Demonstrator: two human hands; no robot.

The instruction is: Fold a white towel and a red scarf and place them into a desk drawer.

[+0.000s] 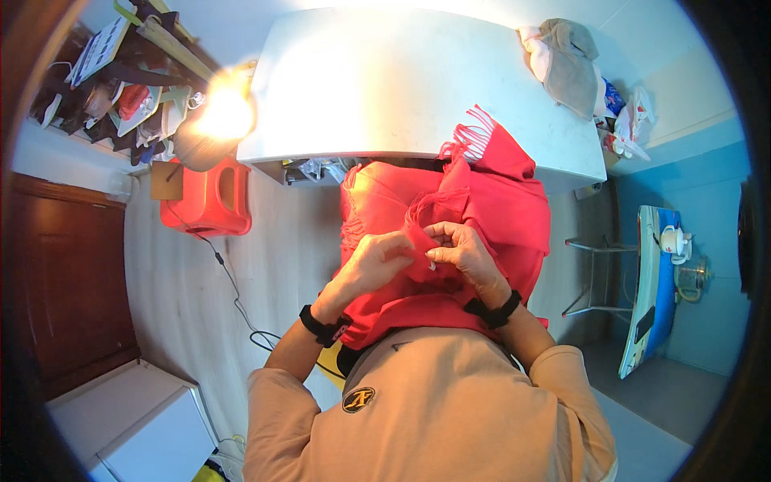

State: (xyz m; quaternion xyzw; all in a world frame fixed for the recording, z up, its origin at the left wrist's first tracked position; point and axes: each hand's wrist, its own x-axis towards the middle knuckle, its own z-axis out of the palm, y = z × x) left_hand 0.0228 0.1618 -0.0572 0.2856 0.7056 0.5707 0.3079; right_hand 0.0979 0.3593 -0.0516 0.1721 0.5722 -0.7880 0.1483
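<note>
A red fringed scarf or shawl (pixel 512 223) lies bunched over my lap, with one fringed corner resting up on the white table. My left hand (pixel 379 262) pinches a raised fold of the red cloth from the left side. From the right, my right hand (pixel 461 250) grips the same fold, thumb against bent fingers. A tiny white piece (pixel 432 266), too small to identify, shows by my right thumb tip. Loose red fringe (pixel 430 202) curls just above both hands. Each wrist wears a black band.
The white table (pixel 385 90) stands ahead, with grey and pink cloths (pixel 566 66) at its right corner. A bright lamp (pixel 226 114) glows at left above a red plastic stool (pixel 208 202); a black cable (pixel 235 289) crosses the floor. A small folding table (pixel 650 295) carries a white pot (pixel 674 242).
</note>
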